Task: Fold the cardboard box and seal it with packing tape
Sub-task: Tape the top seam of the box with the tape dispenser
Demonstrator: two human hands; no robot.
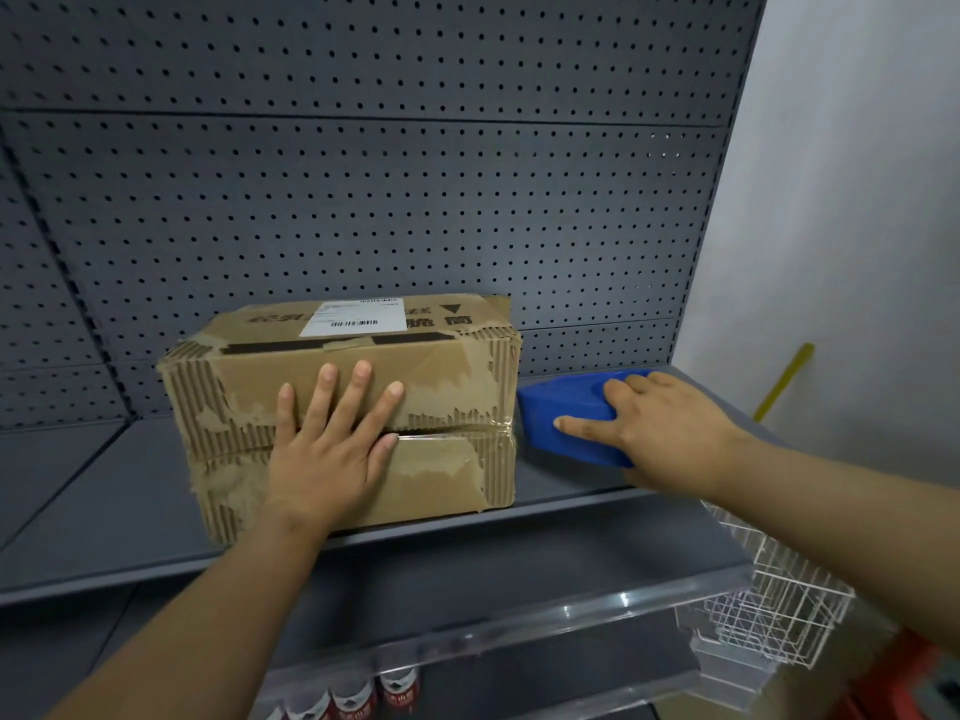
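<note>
A worn brown cardboard box [441, 387] stands closed on a grey shelf [104, 491], a white shipping label on its top and clear tape along the seam across its front face. My left hand [327, 444] lies flat against that front face, fingers spread, holding nothing. Just to the right of the box sits a blue tape dispenser [566, 413]. My right hand [660, 423] wraps over its right end, fingers on top and thumb along the front side.
A grey pegboard wall [363, 200] backs the shelf. A white wire basket [769, 610] hangs at the lower right. Several bottles [363, 698] stand on a lower shelf behind a clear plastic rail. A yellow stick [784, 381] leans by the white wall.
</note>
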